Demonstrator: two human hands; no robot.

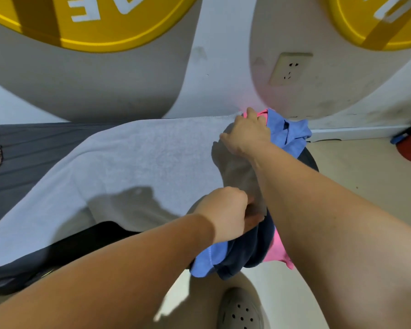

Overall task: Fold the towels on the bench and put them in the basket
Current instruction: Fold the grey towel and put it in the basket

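1. Here, your right hand (246, 132) is closed over the far right corner of the white towel (138, 160), fingers curled down on the cloth where it meets the pile of colored towels. Judgement: you pin this corner so the edge stays straight against the wall side.
2. Your left hand (226, 214) is closed in a pinch on the near right corner of the same towel, knuckles up. What the fingertips hold beneath is partly hidden, so the exact layer cannot be confirmed.
3. With both right corners in hand, the towel's right edge is under your control. Judgement: this sets up a first fold, carrying that edge leftward across the cloth.
4. The white towel lies spread flat on the dark bench (31, 148), running from lower left to upper right. Its left end hangs over the bench's near edge.
5. Waiting stock: a blue towel (288, 131) lies bunched just beyond your right hand, with pink cloth showing beside it. Below your left hand, a navy towel (244, 252), more blue cloth and a pink towel (277, 250) hang off the bench end, unfolded.
6. Basket: not identifiable in this view. A dark rounded shape behind your right forearm may be it, but its contents cannot be read.
7. Status estimate: early; nothing visibly folded yet.
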